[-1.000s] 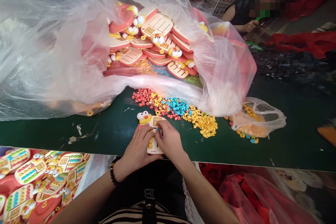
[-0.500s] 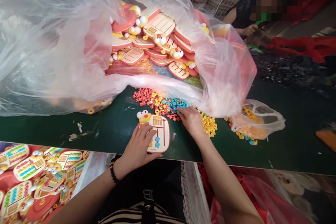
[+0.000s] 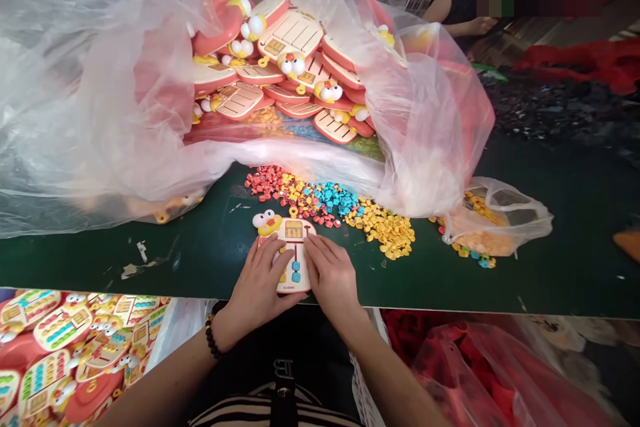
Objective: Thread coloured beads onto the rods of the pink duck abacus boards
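Observation:
A cream toy board (image 3: 303, 285) with a red rim and a bulging-eyed yellow character head at its upper left lies on the green table. My left hand (image 3: 260, 277) grips its left side, fingers across the face and thumb along the bottom edge. Two blue pieces (image 3: 297, 271) sit in a middle slot, and yellow pieces show partly beside my left fingers. Over the right-hand slot, my right hand (image 3: 333, 273) presses with its fingers together. Whatever is under those fingertips is hidden. Just beyond the board lie small red pieces (image 3: 267, 181), blue pieces (image 3: 336, 198) and yellow pieces (image 3: 390, 230).
A large clear plastic bag (image 3: 165, 140) full of similar boards (image 3: 240, 101) stands behind the pieces. To the right, a small plastic bag (image 3: 530, 219) holds yellow pieces. Boards filled with pieces (image 3: 45, 373) are heaped at lower left. Another person's arm (image 3: 463, 27) shows at upper right.
My right hand has moved left from the blue pieces onto the right side of the board. My left hand stays on the board. The view has shifted slightly.

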Tool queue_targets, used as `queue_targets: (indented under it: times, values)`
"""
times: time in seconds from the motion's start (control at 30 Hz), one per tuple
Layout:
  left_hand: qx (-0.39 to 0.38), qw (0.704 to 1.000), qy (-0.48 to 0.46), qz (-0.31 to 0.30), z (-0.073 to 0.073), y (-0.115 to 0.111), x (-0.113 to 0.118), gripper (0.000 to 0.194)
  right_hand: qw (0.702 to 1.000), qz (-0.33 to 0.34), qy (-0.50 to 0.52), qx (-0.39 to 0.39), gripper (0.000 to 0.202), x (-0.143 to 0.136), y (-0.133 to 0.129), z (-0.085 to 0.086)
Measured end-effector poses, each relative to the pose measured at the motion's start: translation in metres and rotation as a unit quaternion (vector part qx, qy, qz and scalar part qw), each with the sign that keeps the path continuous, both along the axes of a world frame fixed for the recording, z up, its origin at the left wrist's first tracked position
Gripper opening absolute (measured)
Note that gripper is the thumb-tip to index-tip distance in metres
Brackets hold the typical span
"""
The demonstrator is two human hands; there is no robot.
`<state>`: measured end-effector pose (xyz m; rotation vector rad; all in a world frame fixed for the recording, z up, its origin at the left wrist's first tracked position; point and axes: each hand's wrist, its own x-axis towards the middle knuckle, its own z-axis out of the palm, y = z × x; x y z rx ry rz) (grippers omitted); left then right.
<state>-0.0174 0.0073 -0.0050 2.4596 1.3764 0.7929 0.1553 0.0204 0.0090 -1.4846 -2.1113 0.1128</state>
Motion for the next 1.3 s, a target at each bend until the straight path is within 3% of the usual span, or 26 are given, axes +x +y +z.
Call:
queue_targets:
  times: [0.17,0.27,0.33,0.4,0.47,0.63,0.8,1.0,1.17,1.3]
  values:
    - [-0.006,1.000,-0.011,-0.010,-0.003,0.000,0.000,0.063,0.996,0.049,0.062,-0.034,0.041,-0.009,-0.014,-0.003]
    - [-0.001,1.000,-0.014,0.000,-0.001,0.001,0.001,0.077,0.988,0.058,0.143,-0.032,0.032,0.006,0.001,0.003]
    - [-0.011,1.000,0.007,0.011,0.004,0.004,0.006,0.091,0.984,0.011,0.178,0.002,0.029,0.023,0.021,0.010]
    - [-0.030,0.999,0.036,0.027,0.010,0.006,0.011,0.102,0.988,-0.059,0.140,0.029,0.026,0.039,0.046,0.016]
    - [-0.040,0.997,0.055,0.046,0.014,0.008,0.016,0.105,0.995,-0.070,0.073,-0.002,0.019,0.050,0.070,0.019]
    - [-0.027,0.998,0.033,0.040,0.014,0.005,0.019,0.086,0.992,-0.071,-0.079,-0.071,0.010,0.046,0.098,0.019]
    - [-0.050,0.997,0.054,0.017,0.014,0.002,0.013,0.088,0.989,-0.105,-0.076,-0.072,0.013,0.046,0.095,0.020]
    - [-0.090,0.992,0.087,-0.005,0.025,0.004,0.011,0.091,0.990,-0.044,0.109,-0.077,0.022,0.052,0.070,0.024]
    - [-0.054,0.990,0.128,-0.004,0.026,0.009,0.018,0.104,0.977,-0.012,0.199,-0.072,0.017,0.026,0.048,0.017]
    - [-0.034,0.995,0.097,-0.001,0.020,0.008,0.019,0.086,0.984,-0.006,0.174,-0.024,0.021,0.006,0.046,0.005]
